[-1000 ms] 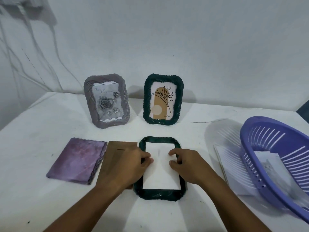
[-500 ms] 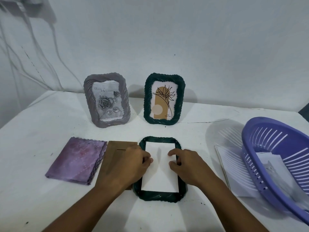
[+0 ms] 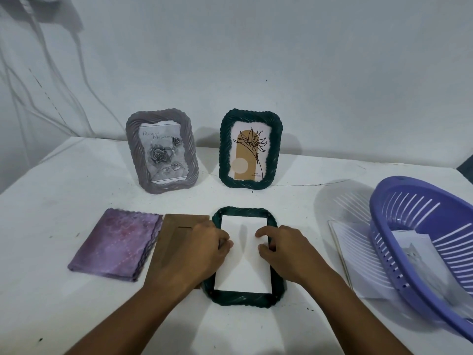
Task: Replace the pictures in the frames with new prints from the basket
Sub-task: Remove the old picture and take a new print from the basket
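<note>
A dark green frame (image 3: 243,299) lies face down on the white table in front of me, with a white print (image 3: 244,272) lying back-up inside it. My left hand (image 3: 197,254) rests on the frame's left side, fingertips pressing the print's left edge. My right hand (image 3: 286,252) presses the print's right edge, fingers curled. A brown backing board (image 3: 174,242) lies just left of the frame, partly under my left hand. A purple basket (image 3: 399,226) at the right holds prints (image 3: 419,252).
Two frames stand upright at the back: a grey one (image 3: 162,152) with a rose picture and a dark green one (image 3: 250,149) with a plant drawing. A folded purple cloth (image 3: 115,245) lies at the left. Loose paper sheets (image 3: 358,254) lie beside the basket. The table (image 3: 51,213) meets the wall behind.
Both hands stay on the print in the lying frame, with only small shifts of the fingers. The view has drifted slightly.
</note>
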